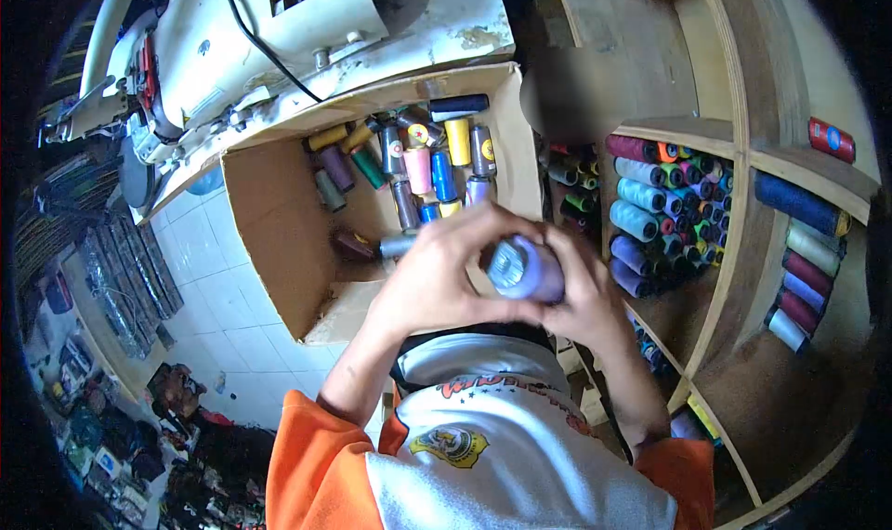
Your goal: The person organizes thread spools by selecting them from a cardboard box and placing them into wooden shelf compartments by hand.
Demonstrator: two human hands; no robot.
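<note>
A purple thread spool (pixel 541 272) is held between my two hands above the near edge of the cardboard box, its pale end facing up and left. My left hand (pixel 444 268) curves around its left side, thumb below and fingers above. From the right, my right hand (pixel 587 293) wraps the spool, slightly blurred. Below and beyond the hands, the cardboard box (pixel 269 223) holds several thread spools, among them a pink spool (pixel 417 171), a yellow spool (pixel 458 143), a green spool (pixel 368 169) and a dark maroon spool (pixel 354 246).
A wooden shelf unit (pixel 741 56) stands on the right, with stacked thread cones (pixel 639 196) in one compartment and a row of spools (pixel 801 284) in another. A white sewing machine (pixel 251 47) sits behind the box. Cluttered items (pixel 121 446) lie at lower left beside the tiled floor (pixel 209 288).
</note>
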